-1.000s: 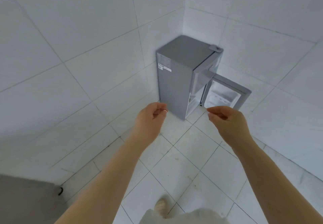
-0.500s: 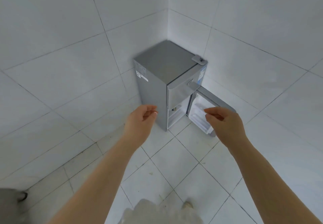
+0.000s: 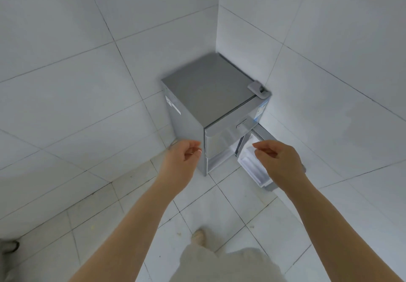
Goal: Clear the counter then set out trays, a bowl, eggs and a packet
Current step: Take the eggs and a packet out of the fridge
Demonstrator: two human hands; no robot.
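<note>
I see my left hand (image 3: 182,160) and right hand (image 3: 279,160) held out ahead of me, both with fingers loosely curled and holding nothing. The small grey fridge (image 3: 208,97) stands in the tiled corner just beyond my fingertips, not touched by either hand. Its lower door (image 3: 254,169) hangs open to the right, partly behind my right hand. Whatever sits on the door shelf is too washed out to make out. My foot (image 3: 198,236) shows on the floor tiles (image 3: 219,204).
</note>
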